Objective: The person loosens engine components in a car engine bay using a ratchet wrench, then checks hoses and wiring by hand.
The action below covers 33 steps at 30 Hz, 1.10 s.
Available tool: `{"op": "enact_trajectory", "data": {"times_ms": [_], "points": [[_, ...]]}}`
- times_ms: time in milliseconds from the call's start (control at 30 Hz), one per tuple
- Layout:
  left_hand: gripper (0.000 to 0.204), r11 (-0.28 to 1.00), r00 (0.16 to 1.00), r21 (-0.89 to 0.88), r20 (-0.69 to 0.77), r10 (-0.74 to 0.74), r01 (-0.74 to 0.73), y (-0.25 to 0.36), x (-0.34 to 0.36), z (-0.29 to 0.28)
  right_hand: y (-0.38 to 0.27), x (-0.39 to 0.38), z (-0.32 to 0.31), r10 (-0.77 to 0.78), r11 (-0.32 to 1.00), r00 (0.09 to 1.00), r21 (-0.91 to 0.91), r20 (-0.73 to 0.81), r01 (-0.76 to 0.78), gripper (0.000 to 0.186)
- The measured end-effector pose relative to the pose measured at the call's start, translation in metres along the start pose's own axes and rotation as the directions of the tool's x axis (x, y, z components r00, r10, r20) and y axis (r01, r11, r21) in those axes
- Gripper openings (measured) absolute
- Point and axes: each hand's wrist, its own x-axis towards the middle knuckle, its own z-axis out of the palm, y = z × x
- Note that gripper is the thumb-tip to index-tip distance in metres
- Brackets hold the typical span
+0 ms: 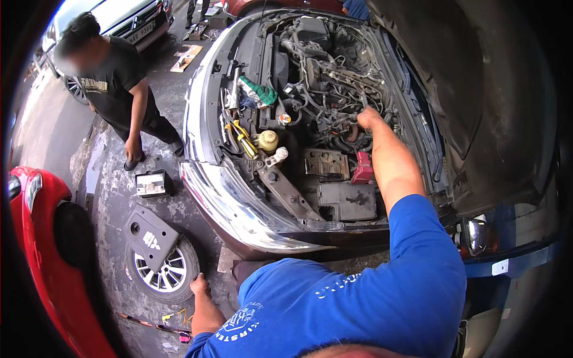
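Note:
I lean over the open engine bay (322,77) of a dark car. My right hand (367,117) reaches deep among the hoses and wiring at the middle of the engine, and its fingers are hidden there. My left hand (200,284) hangs low by the front bumper (239,215), fingers curled, holding nothing, just right of a loose wheel (170,275) lying on the ground. Yellow-handled screwdrivers (243,139) and a green and white rag (260,93) rest at the bay's left side. A red terminal cover (363,169) sits below my right forearm.
The raised hood (477,89) looms on the right. A grey engine cover (149,235) lies on the loose wheel, and a battery (153,183) stands on the ground. Another person in a black shirt (116,83) stands at left. A red car (42,256) is at the lower left.

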Motion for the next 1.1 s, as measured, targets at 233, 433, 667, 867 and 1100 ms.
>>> {"op": "enact_trajectory", "data": {"times_ms": [233,433,667,867,1100], "points": [[0.054,0.78,0.942,0.531,0.155,0.296,-0.332,0.029,0.005,0.014,-0.012,-0.039,0.012,0.244,0.731,0.96,0.677,-0.14,-0.087,0.055],[0.066,0.142,0.693,0.678,0.706,0.146,-0.721,0.074,-0.069,0.02,-0.038,-0.119,0.143,0.238,0.714,0.971,0.679,-0.011,-0.167,0.054],[0.056,0.858,0.957,0.424,0.144,0.252,-0.289,0.041,-0.031,0.018,-0.073,-0.19,0.193,0.291,0.75,0.938,0.653,-0.188,-0.102,0.041],[0.052,0.807,0.923,0.451,0.147,0.355,-0.382,0.05,-0.091,0.008,-0.083,-0.191,0.223,0.364,0.663,0.86,0.748,-0.358,0.031,0.044],[0.052,0.847,0.912,0.346,0.077,0.403,-0.404,0.006,-0.12,-0.023,-0.085,-0.195,0.215,0.41,0.659,0.875,0.746,-0.256,-0.091,0.043]]}}
